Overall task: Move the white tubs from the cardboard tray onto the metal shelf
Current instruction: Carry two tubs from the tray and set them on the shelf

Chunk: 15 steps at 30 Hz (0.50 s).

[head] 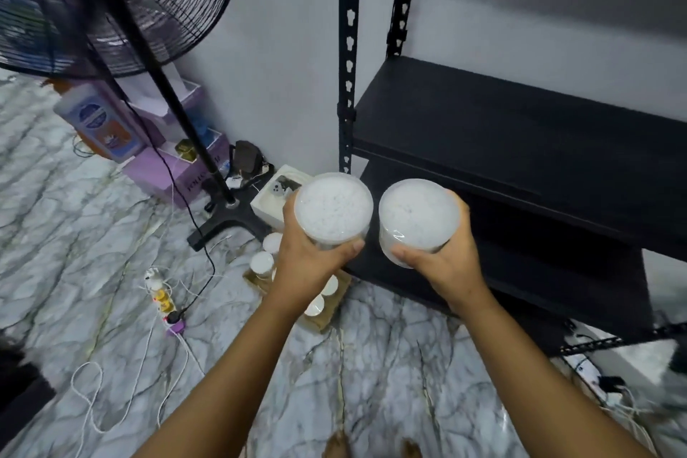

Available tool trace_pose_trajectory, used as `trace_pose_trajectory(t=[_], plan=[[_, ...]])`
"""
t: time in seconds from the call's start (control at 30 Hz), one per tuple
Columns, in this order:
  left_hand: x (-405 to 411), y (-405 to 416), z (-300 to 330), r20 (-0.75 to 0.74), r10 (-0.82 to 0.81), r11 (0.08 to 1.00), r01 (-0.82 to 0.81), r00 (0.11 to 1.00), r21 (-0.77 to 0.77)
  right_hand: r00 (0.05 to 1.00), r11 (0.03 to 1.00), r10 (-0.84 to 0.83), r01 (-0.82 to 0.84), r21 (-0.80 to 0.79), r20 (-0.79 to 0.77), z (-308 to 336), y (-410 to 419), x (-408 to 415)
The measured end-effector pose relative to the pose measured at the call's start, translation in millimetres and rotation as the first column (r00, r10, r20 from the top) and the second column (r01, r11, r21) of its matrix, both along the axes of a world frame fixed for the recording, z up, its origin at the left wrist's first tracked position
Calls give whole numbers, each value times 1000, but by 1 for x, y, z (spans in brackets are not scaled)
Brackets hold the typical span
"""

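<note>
2 white tubs are held upright in front of the metal shelf — the left tub wrapped by the fingers of the left hand, the right tub gripped likewise by the right hand. No tub is seen on the shelf boards — at least 4 more remain in the cardboard tray on the floor, so most of the task is judged to be left.

Both bare forearms are reaching forward and slightly inward from the bottom of the view. The left hand is curling round a round white plastic tub, thumb across its near side. The right hand is gripping a second round white tub likewise, the two hands level, side by side.
</note>
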<state>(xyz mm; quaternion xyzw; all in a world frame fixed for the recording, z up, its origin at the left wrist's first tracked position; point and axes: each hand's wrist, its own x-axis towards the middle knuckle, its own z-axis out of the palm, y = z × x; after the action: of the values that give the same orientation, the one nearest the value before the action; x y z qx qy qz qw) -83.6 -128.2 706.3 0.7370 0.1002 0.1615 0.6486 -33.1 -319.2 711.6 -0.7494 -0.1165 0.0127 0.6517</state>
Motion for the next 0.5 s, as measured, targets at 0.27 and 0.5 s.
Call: trace_pose_trajectory(t=[0.27,0.5], plan=[[34,-64,26,31,-156,987,157,987,-26,991,991,-135,135,21,2,26,-70,10],[74,-151,37,47,-198,980,199,979,-21,979,979,-200,199,45,28,49,-163,37]])
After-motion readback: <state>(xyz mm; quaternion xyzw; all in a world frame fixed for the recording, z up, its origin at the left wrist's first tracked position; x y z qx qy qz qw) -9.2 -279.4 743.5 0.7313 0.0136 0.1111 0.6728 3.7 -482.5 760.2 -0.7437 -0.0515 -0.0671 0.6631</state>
